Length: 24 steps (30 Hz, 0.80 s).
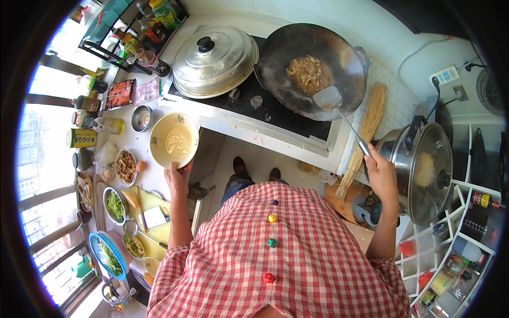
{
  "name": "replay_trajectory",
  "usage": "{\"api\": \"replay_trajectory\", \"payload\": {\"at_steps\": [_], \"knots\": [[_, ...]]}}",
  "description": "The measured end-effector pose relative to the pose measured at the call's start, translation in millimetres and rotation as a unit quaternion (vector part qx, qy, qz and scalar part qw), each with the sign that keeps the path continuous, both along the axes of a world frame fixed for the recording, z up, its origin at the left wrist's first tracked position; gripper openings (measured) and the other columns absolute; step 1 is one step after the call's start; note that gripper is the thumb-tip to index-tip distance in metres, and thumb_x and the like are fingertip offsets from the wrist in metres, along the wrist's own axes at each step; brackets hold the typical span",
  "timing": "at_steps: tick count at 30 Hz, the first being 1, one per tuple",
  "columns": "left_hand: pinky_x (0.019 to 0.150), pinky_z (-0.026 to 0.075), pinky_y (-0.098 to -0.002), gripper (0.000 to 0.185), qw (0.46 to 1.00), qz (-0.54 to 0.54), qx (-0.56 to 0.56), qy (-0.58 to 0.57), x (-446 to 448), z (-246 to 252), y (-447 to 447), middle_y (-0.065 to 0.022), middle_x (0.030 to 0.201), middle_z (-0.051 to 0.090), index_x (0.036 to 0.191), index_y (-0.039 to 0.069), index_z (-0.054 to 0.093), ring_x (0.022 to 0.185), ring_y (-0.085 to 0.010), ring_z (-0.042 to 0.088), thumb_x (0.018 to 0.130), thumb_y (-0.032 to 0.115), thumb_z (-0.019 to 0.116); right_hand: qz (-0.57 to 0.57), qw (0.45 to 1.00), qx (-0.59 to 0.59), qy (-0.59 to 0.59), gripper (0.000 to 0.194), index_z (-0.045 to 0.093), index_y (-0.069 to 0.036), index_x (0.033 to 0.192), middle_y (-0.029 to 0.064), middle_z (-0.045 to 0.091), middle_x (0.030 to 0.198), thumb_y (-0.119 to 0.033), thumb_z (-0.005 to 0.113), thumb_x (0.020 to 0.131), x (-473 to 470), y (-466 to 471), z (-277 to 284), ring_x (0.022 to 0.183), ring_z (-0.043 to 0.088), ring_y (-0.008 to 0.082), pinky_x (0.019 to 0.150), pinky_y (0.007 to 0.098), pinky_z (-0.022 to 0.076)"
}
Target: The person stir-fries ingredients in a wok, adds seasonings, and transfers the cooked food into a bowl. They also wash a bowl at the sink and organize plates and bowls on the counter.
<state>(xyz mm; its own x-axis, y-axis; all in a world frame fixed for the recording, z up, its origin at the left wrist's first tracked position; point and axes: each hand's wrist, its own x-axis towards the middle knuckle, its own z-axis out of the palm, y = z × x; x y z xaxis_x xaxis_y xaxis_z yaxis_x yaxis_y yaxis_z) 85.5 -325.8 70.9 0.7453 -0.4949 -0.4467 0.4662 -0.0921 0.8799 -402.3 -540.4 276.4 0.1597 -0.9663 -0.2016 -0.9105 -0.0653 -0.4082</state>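
Observation:
My right hand (379, 173) grips the handle of a metal spatula (328, 98), whose blade rests inside the wok near its front edge. In the wok (342, 67), cooked meat pieces (310, 73) lie in brown sauce, with steam about them. My left hand (177, 178) holds a pale yellow bowl (175, 140) by its near rim, above the edge of the left counter; a thin film of creamy residue coats its inside. Left of the wok, a domed metal lid (216, 63) with a black knob covers the other burner.
The left counter carries a steel bowl (142, 119), an egg (141, 166), a plate of meat (125, 167), bowls of cut greens (114, 204) and a ladle (131, 227). At right stand a straw brush (368, 127) and a steel pot with a glass lid (429, 175). Bottles line the window side.

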Motion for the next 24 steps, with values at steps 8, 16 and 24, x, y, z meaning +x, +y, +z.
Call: {"api": "replay_trajectory", "payload": {"at_steps": [8,16,24], "knots": [[0.07,0.06,-0.0341,0.044,0.993,0.105,0.046,0.031,36.4,-76.8,57.8,-0.0191,0.106,0.063,0.129,-0.003,0.042,0.085,-0.0284,0.069,0.092,0.02,0.048,-0.062,0.962,0.227,-0.137,0.045,0.049,0.003,0.139,-0.0034,0.049,0.066,-0.022,0.052,0.101,50.2,-35.0,25.1,0.052,0.036,0.0016,0.047,0.019,0.0297],[0.071,0.061,-0.0335,0.04,0.986,0.144,0.041,0.067,60.5,-103.2,75.3,-0.0188,0.1,0.067,0.122,-0.006,0.049,0.084,-0.0279,0.07,0.091,0.018,0.047,-0.223,0.793,0.269,-0.498,0.041,0.049,-0.002,0.136,0.004,0.056,0.073,-0.025,0.051,0.102,99.6,-62.1,-51.8,0.042,0.034,0.0036,0.039,0.0212,0.0262],[0.074,0.061,-0.0333,0.046,0.98,0.171,0.0,0.1,68.8,-119.4,85.4,-0.0185,0.103,0.067,0.122,-0.008,0.05,0.089,-0.0274,0.07,0.095,0.028,0.053,-0.25,0.503,0.319,-0.763,0.044,0.039,0.005,0.138,0.0053,0.051,0.075,-0.024,0.039,0.106,102.6,-81.5,-110.4,0.041,0.032,0.0061,0.042,0.0224,0.0269]]}}
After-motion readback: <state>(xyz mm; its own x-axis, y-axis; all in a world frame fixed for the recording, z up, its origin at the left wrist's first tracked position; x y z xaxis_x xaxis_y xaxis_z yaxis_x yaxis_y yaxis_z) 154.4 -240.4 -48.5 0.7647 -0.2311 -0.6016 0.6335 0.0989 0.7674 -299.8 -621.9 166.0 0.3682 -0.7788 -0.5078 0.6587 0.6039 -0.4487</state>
